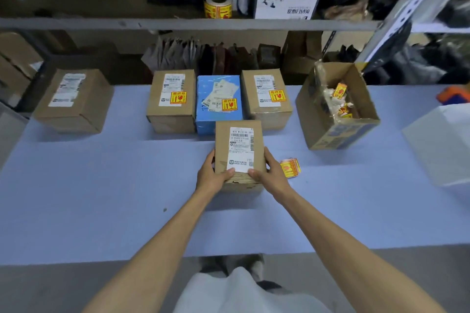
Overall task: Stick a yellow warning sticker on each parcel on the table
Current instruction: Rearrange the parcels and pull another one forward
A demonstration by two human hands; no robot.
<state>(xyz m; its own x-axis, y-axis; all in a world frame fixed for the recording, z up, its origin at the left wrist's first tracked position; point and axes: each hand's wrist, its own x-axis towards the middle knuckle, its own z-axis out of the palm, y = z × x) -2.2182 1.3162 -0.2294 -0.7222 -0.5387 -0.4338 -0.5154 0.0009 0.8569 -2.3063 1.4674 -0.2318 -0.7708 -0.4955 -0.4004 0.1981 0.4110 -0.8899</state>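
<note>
Cardboard parcel [238, 152] at frame centre, unstickered, sits gripped by left hand [212, 176] and right hand [270, 173], fingers curled round it; next likely needs one from the sticker pile [290, 168] just right.

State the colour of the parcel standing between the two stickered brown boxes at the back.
Light blue parcel, seen best in the head view.

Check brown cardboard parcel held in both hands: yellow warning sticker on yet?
Off. The brown cardboard parcel, gripped by left hand and right hand, shows only a white shipping label on top.
</note>
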